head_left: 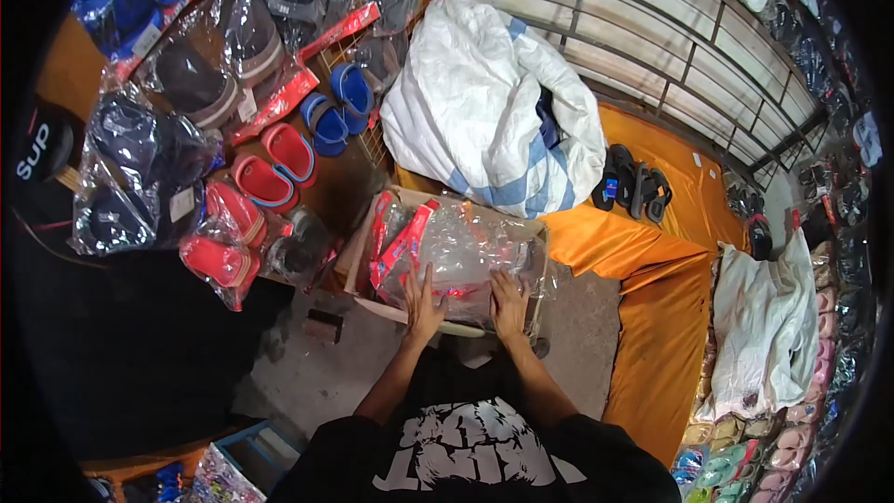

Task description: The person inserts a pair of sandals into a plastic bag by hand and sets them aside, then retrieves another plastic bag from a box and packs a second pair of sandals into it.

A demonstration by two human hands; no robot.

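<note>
A cardboard box [370, 308] stands in front of me, filled with clear plastic packaging [456, 256] that has red card strips. My left hand [423, 303] rests on the plastic near the box's front edge, fingers spread. To its right my right hand [508, 303] lies on the packaging at the front right, its fingers also apart. Neither hand grips anything. A red header strip [402, 247] lies at the box's left side. What the plastic bags hold cannot be made out.
Bagged dark sandals [191, 79], blue clogs [326, 121] and red clogs [264, 177] are on the left. A white sack [484, 93] stands behind the box. Black sandals [649, 191] lie on orange cloth [666, 317] at the right. A brown block [323, 326] sits on the floor.
</note>
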